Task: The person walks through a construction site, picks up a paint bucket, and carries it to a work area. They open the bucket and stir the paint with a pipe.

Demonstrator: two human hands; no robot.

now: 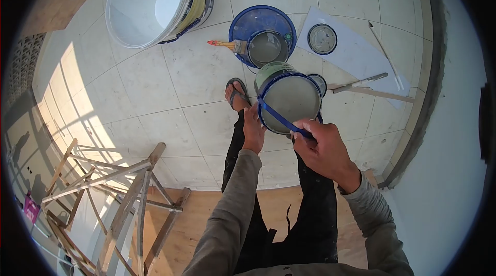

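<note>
My left hand (253,130) grips the near left rim of a round paint can (289,98) with a blue rim, filled with grey-white paint. My right hand (324,147) is closed on a blue strip (279,117) that runs across the can's rim toward my left hand. The can is held up in front of my dark trousers, above the tiled floor. My sandalled foot (236,93) shows just left of the can.
On the tiles (155,85) ahead stand a large white bucket (155,5), a blue lid holding a smaller paint can (266,48) with a brush (227,44) across it, a white sheet with a round lid (322,38), and a wooden stick (372,91). A wooden trestle (113,193) stands at lower left.
</note>
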